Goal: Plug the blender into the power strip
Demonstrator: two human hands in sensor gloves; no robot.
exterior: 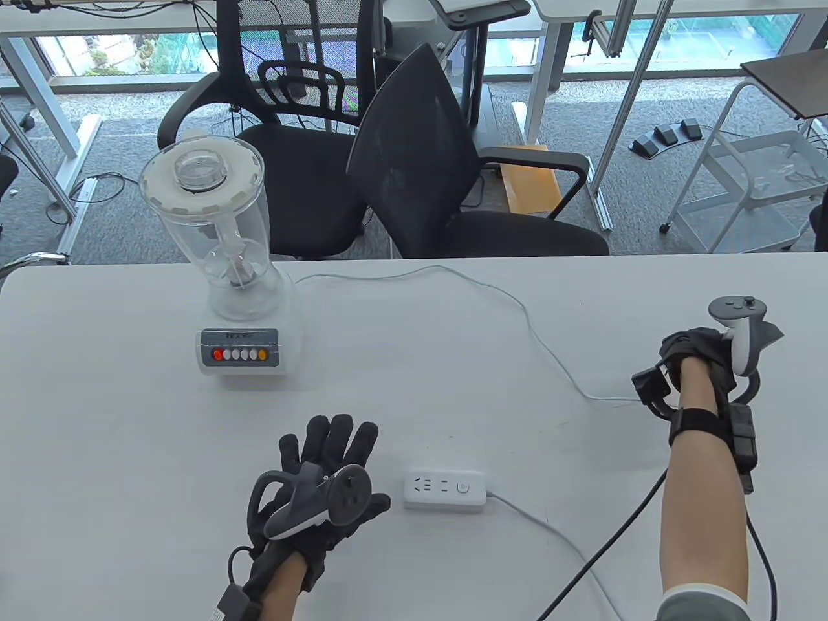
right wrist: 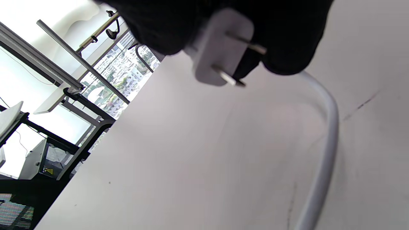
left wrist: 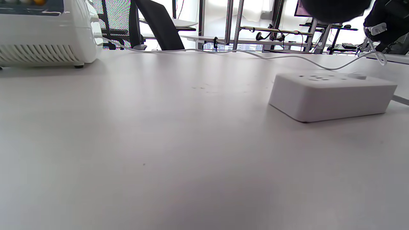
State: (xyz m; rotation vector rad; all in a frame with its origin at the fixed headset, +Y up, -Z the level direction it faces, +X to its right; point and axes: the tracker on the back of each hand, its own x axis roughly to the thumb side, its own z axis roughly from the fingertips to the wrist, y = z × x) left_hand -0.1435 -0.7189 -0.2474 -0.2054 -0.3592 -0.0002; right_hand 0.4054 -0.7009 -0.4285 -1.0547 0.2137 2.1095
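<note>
Right hand [exterior: 695, 356], near the worktop's right edge, grips the white plug [right wrist: 220, 48], prongs exposed. Left hand [exterior: 323, 482] lies flat, fingers spread, beside the power strip [exterior: 445, 491] near the front edge. Blender [exterior: 236, 272] stands back left.

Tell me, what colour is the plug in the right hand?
White plug with two metal prongs; right wrist view shows it best.

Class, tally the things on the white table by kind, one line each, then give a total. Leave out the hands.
Clear-jar blender with white base: 1
White power strip: 1
White two-pin plug on the blender's cord: 1
Total: 3
</note>
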